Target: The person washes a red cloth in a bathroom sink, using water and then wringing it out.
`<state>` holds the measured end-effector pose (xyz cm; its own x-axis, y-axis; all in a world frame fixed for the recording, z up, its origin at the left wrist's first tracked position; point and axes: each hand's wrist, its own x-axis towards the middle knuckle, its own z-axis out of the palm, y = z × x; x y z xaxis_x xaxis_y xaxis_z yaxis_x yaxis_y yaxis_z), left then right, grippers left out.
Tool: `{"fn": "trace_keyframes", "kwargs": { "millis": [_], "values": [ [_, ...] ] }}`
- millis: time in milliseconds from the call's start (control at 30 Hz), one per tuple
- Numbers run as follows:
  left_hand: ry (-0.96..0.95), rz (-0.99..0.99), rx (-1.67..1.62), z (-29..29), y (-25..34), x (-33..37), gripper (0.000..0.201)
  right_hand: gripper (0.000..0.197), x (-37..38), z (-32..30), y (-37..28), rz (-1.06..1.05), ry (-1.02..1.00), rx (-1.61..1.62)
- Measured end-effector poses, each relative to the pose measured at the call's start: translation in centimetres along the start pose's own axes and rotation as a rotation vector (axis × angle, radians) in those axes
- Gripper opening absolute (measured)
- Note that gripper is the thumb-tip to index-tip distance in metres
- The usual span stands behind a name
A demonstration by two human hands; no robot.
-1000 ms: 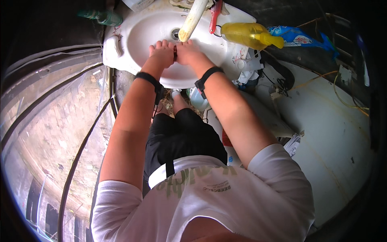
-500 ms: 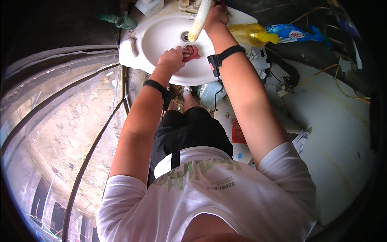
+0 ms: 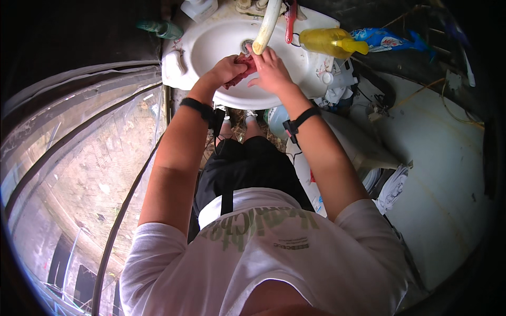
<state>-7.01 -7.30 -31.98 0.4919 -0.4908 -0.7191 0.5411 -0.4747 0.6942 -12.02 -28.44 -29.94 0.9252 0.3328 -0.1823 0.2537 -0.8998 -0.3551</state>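
Observation:
Over the white sink basin (image 3: 211, 45), my left hand (image 3: 226, 69) is closed around a crumpled red cloth (image 3: 243, 71). Beside it my right hand (image 3: 271, 71) is open, fingers stretched out, its fingertips at the cloth's right edge. A thick white spout (image 3: 268, 26) comes down from the back of the sink and ends just above the right hand's fingers. Partly below that end shows the metal drain (image 3: 246, 46). On the back right rim lies a slim red handle-shaped object (image 3: 290, 21); its exact kind is unclear.
A yellow bottle (image 3: 329, 42) and a blue packet (image 3: 382, 41) lie right of the sink. White soap-like piece (image 3: 173, 64), green bottle (image 3: 161, 29) and white container (image 3: 199, 8) stand around its left side. Below, a bluish bucket-like vessel (image 3: 276, 118) sits near my feet.
My right hand has come from the red object at the back right rim down into the basin beside the cloth. The left hand has stayed on the cloth.

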Motion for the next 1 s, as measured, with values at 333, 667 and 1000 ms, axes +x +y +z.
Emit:
{"fn": "trace_keyframes", "kwargs": {
  "millis": [333,667,1000],
  "values": [
    [0.051,0.139,0.730,1.7,0.5,0.7,0.057,0.027,2.0,0.9,0.4,0.029,-0.273,-0.068],
    [0.428,0.380,1.246,4.1,-0.8,1.7,0.023,0.044,2.4,0.0,0.2,0.368,-0.470,0.297],
    [0.319,0.122,0.460,2.4,-1.4,1.9,0.036,0.065,0.1,-0.1,1.5,-0.157,0.063,0.049]
  ]
}}
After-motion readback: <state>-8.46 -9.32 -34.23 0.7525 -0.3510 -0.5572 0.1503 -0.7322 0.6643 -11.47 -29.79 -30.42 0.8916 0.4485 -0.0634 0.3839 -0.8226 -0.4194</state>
